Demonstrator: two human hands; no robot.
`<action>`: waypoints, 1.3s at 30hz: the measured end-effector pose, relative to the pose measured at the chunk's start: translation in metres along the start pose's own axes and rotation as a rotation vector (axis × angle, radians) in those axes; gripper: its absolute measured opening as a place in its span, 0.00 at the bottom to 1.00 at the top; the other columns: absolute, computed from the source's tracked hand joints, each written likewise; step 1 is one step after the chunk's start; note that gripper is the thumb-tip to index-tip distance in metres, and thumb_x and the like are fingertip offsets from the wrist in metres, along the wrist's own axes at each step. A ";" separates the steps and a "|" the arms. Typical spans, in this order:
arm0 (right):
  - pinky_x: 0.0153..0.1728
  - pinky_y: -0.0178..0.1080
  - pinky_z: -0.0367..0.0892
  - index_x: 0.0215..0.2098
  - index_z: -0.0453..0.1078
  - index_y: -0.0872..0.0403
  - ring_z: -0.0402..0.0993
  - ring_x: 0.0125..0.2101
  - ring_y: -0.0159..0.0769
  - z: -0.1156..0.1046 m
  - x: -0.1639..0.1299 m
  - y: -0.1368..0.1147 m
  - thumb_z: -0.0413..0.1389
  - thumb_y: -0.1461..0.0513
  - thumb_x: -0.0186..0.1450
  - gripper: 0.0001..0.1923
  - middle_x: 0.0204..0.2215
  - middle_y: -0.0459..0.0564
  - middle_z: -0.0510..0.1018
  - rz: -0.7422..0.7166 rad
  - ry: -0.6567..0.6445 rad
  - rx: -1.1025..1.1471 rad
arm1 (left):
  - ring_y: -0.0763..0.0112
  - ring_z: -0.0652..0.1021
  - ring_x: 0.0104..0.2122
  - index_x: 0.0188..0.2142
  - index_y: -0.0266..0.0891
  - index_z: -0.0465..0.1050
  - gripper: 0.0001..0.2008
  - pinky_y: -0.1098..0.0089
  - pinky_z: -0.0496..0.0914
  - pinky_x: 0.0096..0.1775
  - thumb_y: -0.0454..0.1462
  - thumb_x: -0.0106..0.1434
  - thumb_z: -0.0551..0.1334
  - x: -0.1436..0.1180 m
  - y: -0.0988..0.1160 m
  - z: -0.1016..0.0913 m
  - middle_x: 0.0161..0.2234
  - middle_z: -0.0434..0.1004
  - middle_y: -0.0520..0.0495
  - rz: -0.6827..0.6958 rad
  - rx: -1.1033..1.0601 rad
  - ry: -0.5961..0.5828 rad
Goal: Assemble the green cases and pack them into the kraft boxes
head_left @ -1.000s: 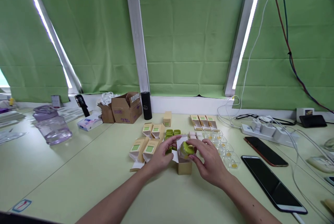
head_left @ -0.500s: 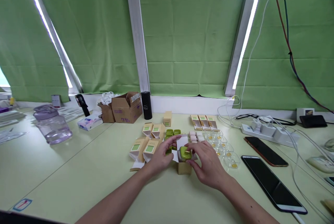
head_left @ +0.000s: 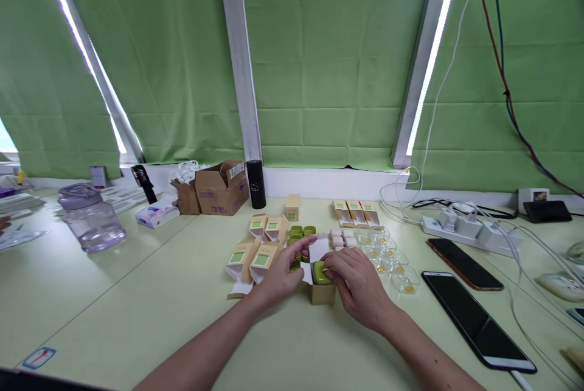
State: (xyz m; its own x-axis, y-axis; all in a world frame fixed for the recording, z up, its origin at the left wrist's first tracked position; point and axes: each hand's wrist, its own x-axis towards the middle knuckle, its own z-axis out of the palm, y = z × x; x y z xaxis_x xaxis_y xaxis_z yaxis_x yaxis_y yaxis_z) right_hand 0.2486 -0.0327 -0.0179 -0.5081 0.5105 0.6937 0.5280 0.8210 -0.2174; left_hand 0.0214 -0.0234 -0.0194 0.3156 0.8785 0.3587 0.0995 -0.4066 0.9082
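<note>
A small kraft cardboard box (head_left: 323,295) with its white flaps raised stands upright in front of me. Inside its mouth sits a small square container with a green lid (head_left: 320,273). Fingers of my right hand (head_left: 353,281) are closed together at the container's right edge, partly covering it. On the box's left side, my left hand (head_left: 285,266) curves with thumb and fingers apart, close to the white flap (head_left: 318,248); whether it touches the flap is unclear. Behind my left fingers are several more green containers (head_left: 309,231).
Several opened kraft boxes (head_left: 263,259) lie at left, and more boxes (head_left: 356,213) behind. Pale pink pieces (head_left: 337,236) and clear plastic cups with yellow centres (head_left: 404,283) are at right. Two phones (head_left: 474,318) and a power strip (head_left: 469,233) with cables lie further right; a purple jug (head_left: 91,221) is left.
My right hand has moved slightly down and left, its fingers drawing together. The green-lidded container sits lower in the box. A blurred hand has appeared at the far left edge.
</note>
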 end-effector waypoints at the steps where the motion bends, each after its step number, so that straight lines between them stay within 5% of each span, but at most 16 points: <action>1: 0.41 0.44 0.65 0.43 0.70 0.50 0.76 0.40 0.43 0.001 0.000 0.001 0.49 0.69 0.74 0.11 0.41 0.51 0.83 0.000 0.009 0.001 | 0.56 0.75 0.59 0.65 0.41 0.71 0.40 0.54 0.68 0.63 0.24 0.51 0.57 0.000 0.000 0.000 0.64 0.73 0.42 -0.001 -0.003 0.000; 7: 0.42 0.46 0.70 0.42 0.72 0.50 0.76 0.43 0.44 0.008 -0.002 0.002 0.51 0.67 0.74 0.09 0.48 0.54 0.81 0.047 0.077 0.016 | 0.55 0.75 0.59 0.65 0.42 0.71 0.40 0.54 0.69 0.62 0.25 0.51 0.57 0.001 0.000 0.001 0.62 0.75 0.42 0.003 -0.016 -0.007; 24: 0.39 0.47 0.74 0.34 0.78 0.48 0.77 0.39 0.44 0.019 -0.002 0.003 0.57 0.69 0.66 0.10 0.39 0.51 0.79 0.212 0.119 0.174 | 0.56 0.76 0.55 0.66 0.40 0.70 0.38 0.57 0.70 0.58 0.26 0.54 0.58 0.001 0.000 0.003 0.58 0.78 0.41 -0.001 -0.017 -0.010; 32: 0.40 0.47 0.73 0.37 0.74 0.49 0.77 0.40 0.45 0.018 -0.001 0.004 0.54 0.69 0.68 0.10 0.40 0.51 0.79 0.235 0.142 0.191 | 0.56 0.76 0.55 0.64 0.40 0.72 0.38 0.56 0.70 0.58 0.27 0.52 0.58 0.002 0.002 0.004 0.57 0.79 0.41 -0.008 -0.091 0.001; 39: 0.40 0.45 0.72 0.42 0.73 0.49 0.77 0.40 0.44 0.016 -0.003 0.014 0.48 0.66 0.74 0.11 0.40 0.52 0.79 0.286 0.286 0.262 | 0.54 0.75 0.56 0.63 0.41 0.73 0.37 0.57 0.69 0.58 0.30 0.52 0.58 0.002 0.003 0.004 0.59 0.77 0.41 -0.063 -0.155 -0.002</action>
State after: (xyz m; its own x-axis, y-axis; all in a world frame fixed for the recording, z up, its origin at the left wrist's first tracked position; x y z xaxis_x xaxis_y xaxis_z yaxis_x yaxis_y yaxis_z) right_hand 0.2467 -0.0187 -0.0334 -0.1406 0.6650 0.7335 0.4113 0.7132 -0.5676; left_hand 0.0258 -0.0240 -0.0169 0.3148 0.9005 0.2999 -0.0277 -0.3071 0.9513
